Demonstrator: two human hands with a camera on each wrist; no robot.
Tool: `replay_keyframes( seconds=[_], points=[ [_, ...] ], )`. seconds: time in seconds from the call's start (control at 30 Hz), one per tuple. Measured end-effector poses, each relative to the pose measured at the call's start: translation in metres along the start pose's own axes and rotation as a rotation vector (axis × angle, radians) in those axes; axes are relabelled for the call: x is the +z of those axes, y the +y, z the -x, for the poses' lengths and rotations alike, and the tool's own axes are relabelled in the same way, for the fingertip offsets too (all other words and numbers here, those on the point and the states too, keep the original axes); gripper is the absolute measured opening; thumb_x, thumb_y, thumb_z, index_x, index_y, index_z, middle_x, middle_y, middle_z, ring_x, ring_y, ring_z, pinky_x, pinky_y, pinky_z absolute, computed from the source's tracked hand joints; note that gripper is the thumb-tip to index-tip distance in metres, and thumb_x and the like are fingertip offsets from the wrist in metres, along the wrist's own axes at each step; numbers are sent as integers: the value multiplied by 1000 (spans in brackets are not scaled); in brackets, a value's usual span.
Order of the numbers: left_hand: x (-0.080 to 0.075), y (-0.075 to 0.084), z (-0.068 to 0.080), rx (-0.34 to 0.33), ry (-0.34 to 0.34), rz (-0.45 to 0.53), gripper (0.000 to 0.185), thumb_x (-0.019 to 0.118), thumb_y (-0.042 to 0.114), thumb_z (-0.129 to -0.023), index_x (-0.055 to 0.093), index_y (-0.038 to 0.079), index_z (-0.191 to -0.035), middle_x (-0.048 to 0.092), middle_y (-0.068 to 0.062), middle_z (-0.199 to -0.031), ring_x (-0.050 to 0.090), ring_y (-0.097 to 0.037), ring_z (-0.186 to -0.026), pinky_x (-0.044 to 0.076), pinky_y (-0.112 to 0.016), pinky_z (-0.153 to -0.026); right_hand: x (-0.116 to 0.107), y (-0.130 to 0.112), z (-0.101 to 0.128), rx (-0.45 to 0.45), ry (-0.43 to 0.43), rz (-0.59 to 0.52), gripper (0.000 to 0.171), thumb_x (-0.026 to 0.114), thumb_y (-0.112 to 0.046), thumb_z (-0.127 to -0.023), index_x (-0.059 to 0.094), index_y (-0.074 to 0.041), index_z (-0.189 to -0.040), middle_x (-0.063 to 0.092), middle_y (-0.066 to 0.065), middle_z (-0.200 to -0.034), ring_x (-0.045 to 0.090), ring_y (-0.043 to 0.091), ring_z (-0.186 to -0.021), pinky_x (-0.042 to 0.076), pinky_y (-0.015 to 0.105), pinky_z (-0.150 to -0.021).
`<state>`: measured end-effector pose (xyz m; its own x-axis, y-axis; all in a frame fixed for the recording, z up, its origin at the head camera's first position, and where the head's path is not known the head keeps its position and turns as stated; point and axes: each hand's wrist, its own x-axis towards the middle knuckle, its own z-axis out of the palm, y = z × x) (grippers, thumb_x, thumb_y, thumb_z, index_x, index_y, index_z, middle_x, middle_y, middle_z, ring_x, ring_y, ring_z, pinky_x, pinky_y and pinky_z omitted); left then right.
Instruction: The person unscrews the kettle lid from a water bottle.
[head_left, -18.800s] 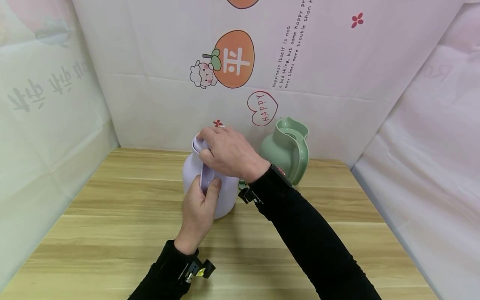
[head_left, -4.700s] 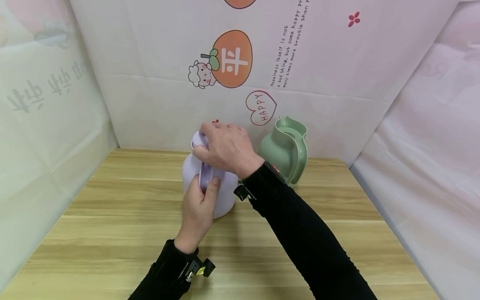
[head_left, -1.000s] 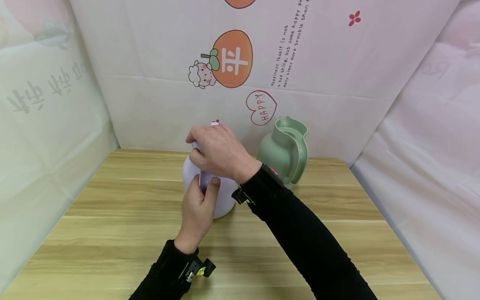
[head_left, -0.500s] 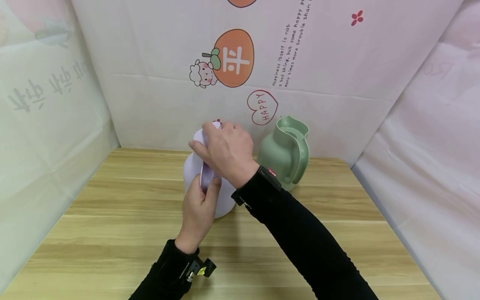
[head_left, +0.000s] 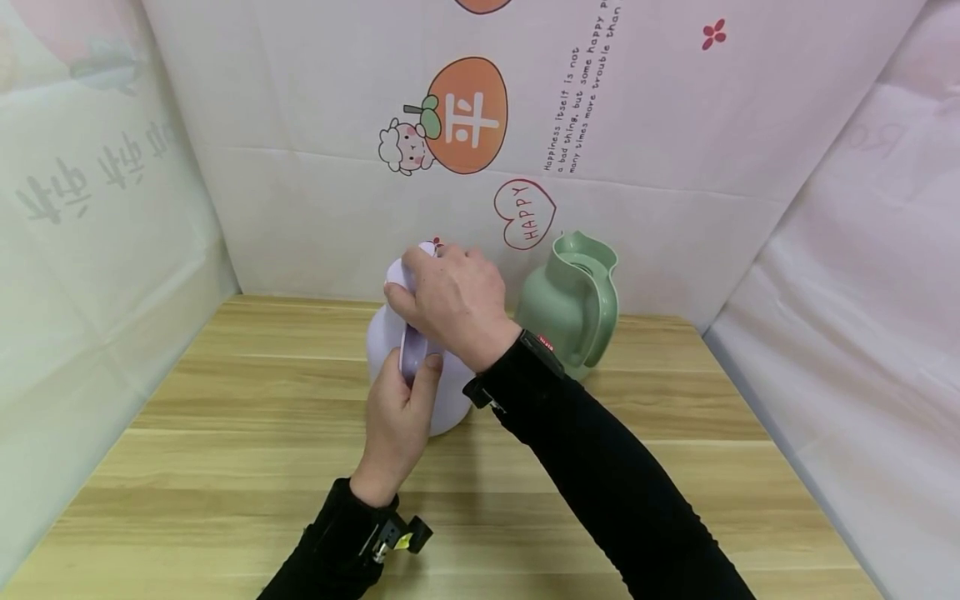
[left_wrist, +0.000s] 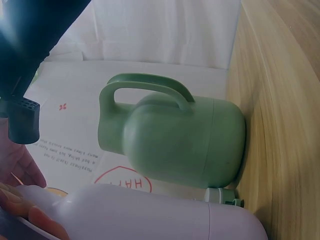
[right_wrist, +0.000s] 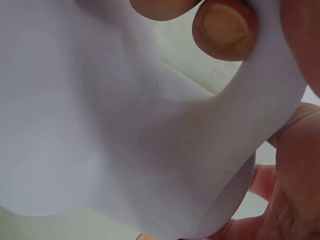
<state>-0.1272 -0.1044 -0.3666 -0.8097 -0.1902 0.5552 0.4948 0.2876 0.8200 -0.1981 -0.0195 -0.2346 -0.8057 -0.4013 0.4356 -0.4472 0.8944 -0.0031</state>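
A lavender thermos jug (head_left: 450,400) stands upright on the table, its handle (head_left: 412,354) facing me. My left hand (head_left: 397,417) grips that handle, thumb along its right side; in the right wrist view, left-hand fingertips (right_wrist: 225,30) curl through the handle. Over the jug's mouth, my right hand (head_left: 461,304) holds the lavender lid (head_left: 400,272) between thumb and fingers. The hand covers most of the lid, so how it sits in the mouth is hidden. In the left wrist view the jug's body (left_wrist: 150,215) lies along the lower edge of the picture.
A green thermos jug (head_left: 555,304) with its top uncovered stands close by on the right, behind my right forearm. Beside its base a small green stopper (left_wrist: 222,196) rests on the wooden table (head_left: 247,467). Printed white cloth (head_left: 322,208) hangs behind and on both sides.
Over the last second my right hand has turned on the lid and shifted slightly right, its thumb now straighter. The left hand and both jugs have kept their places.
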Motion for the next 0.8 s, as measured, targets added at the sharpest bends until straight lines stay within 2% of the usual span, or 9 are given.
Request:
replay_keyframes(
  seconds=[0.13,0.3,0.43,0.67,0.8],
  points=[
    [0,-1,0,2,7,-6,22,57,23,-108,57,2,-103,46,-2,-78,48,-17,-68,38,-28,-58,1,3,-1,-31,2,-23,28,55,-46,-98,67,-24,-110,65,6,-88,56,26,-76,47,38,-59],
    [1,0,0,6,7,-3,21,57,23,-108,56,2,-103,47,-2,-78,49,-17,-68,38,-28,-57,2,8,-2,-80,6,-66,32,57,-44,-97,68,-22,-117,71,2,-97,63,23,-83,49,36,-65],
    [1,-1,0,14,13,-9,21,58,22,-108,57,1,-103,49,-3,-79,51,-17,-70,41,-28,-59,3,12,-4,-118,2,-108,33,58,-39,-93,68,-21,-119,71,0,-99,63,20,-87,49,34,-67],
    [1,0,0,12,24,-24,21,59,21,-107,59,0,-105,53,-6,-82,54,-19,-75,43,-29,-62,4,17,-6,-153,-19,-198,34,59,-36,-89,68,-21,-119,68,-3,-97,58,18,-78,45,33,-64],
    [1,2,0,-2,27,-32,23,59,23,-107,59,1,-105,55,-6,-83,54,-19,-75,43,-30,-62,4,20,-7,-176,-33,-260,33,59,-33,-89,68,-21,-119,69,-4,-101,60,15,-80,47,32,-65]
  ],
)
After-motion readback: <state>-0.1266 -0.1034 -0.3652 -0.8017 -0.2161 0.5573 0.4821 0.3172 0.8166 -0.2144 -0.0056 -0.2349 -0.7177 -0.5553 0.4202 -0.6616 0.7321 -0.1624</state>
